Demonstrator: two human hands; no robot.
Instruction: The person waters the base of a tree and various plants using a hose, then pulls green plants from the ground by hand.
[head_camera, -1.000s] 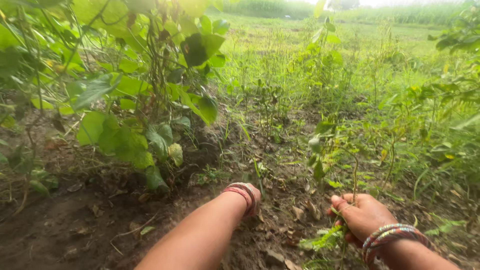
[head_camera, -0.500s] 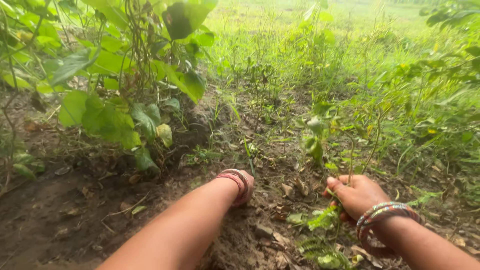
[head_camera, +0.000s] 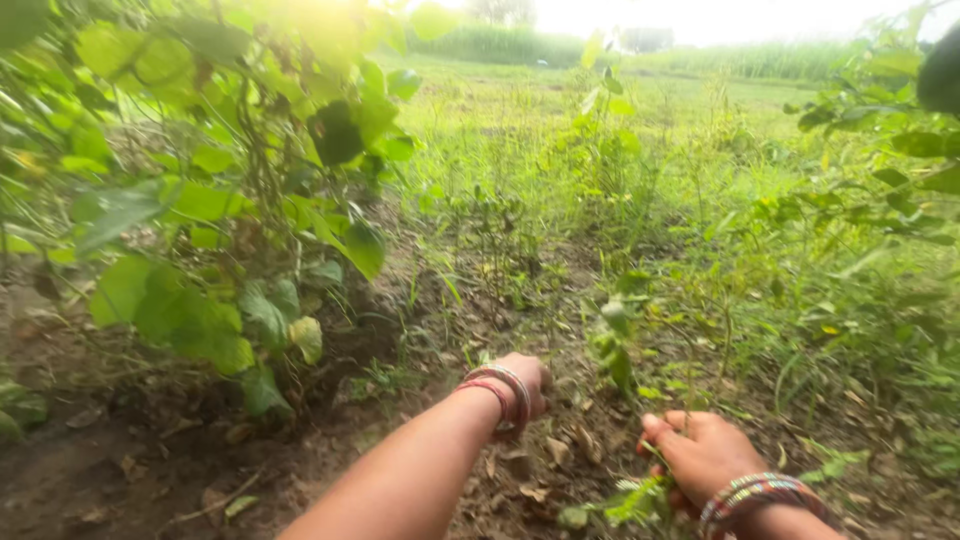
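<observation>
My left hand (head_camera: 527, 377), with red and silver bangles at the wrist, reaches forward low over the soil; its fingers curl down toward the ground among small weeds, and what they hold is hidden. My right hand (head_camera: 698, 452), also with bangles, is closed around a thin weed stem (head_camera: 652, 455) with feathery green leaves (head_camera: 633, 500) near the bottom edge. A small leafy plant (head_camera: 614, 335) stands between the two hands.
A tall vine with broad green leaves (head_camera: 200, 250) fills the left side. Bare brown soil (head_camera: 120, 470) with dry leaves lies at lower left. Thin weeds and grass (head_camera: 760, 270) cover the right and the field behind.
My left hand has moved forward and slightly right over the soil. My right hand keeps its hold on the stem. The camera view has tilted upward.
</observation>
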